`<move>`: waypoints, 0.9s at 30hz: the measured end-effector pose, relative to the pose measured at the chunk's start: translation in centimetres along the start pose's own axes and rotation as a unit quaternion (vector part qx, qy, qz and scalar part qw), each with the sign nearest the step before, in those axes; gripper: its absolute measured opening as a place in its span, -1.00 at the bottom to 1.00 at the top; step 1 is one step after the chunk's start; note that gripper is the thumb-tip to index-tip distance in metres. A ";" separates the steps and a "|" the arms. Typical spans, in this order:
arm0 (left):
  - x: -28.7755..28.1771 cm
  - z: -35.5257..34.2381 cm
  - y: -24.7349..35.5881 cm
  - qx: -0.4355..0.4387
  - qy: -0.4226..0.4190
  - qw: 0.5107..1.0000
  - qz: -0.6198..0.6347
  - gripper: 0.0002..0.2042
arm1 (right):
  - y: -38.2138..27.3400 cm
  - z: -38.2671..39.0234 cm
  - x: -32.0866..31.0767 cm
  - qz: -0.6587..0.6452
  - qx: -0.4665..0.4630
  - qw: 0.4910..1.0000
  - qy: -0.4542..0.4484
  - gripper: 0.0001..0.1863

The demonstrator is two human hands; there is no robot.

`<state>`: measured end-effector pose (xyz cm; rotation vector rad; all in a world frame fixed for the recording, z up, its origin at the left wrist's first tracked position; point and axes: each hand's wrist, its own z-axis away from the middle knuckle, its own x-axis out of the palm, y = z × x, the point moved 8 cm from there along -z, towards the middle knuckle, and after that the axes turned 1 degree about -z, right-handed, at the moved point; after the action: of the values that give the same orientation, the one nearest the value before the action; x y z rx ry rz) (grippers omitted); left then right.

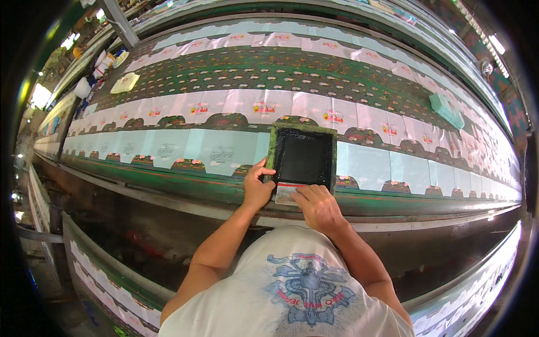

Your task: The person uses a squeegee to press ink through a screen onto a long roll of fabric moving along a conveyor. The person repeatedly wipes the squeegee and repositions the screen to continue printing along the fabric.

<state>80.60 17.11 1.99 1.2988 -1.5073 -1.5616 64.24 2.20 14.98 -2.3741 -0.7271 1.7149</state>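
Note:
A small screen-printing frame (272,147) with green, ink-stained sides lies over the row of pale blue fabric pieces (370,166) on the long table. Black ink covers its mesh (305,154). My left hand (259,183) grips the frame's near left side, thumb and fingers bent around the edge. At the near end of the mesh, my right hand (320,205) is closed on a squeegee (287,194) with a pale, clear-looking body and a red strip. To the left of the frame, some blue pieces carry a dark printed design (222,155).
Behind the blue row runs a row of pink pieces (292,103) with coloured prints. A folded pale green cloth (447,111) lies at the right, a yellowish cloth (125,83) at the far left. The table's metal rail (185,204) passes just before me; a metal post (119,23) stands at the back left.

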 end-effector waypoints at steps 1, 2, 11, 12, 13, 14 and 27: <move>0.1 0.0 0.2 -0.005 0.000 1.000 -0.005 -0.53 | 0.1 -0.6 -0.3 0.002 -0.002 1.000 -0.013 -0.61; -0.1 0.0 1.7 0.030 -0.007 0.999 -0.030 -0.47 | 0.2 -0.9 -0.6 0.001 -0.006 1.000 -0.015 -0.64; -0.7 -0.5 9.0 0.259 -0.103 0.879 -0.386 -0.53 | 8.5 -7.1 -1.5 -0.120 0.071 0.975 -0.174 -0.63; -0.6 -0.7 8.9 0.262 -0.111 0.874 -0.394 -0.53 | 9.5 -8.1 -1.5 -0.099 0.079 0.980 -0.154 -0.63; -0.5 -0.8 8.8 0.265 -0.118 0.868 -0.402 -0.53 | 10.5 -9.1 -1.5 -0.078 0.087 0.984 -0.134 -0.63; -0.4 -1.0 8.7 0.268 -0.116 0.870 -0.397 -0.55 | 11.5 -10.0 -1.4 -0.057 0.095 0.987 -0.115 -0.63; -0.3 -1.6 8.8 0.236 -0.128 0.870 -0.414 -0.54 | 8.2 -6.2 0.9 0.054 0.031 0.998 0.024 -0.51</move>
<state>80.39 15.28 10.77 2.3213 -1.6570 -1.9998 72.63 -3.51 13.35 -2.4450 -0.5410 1.6860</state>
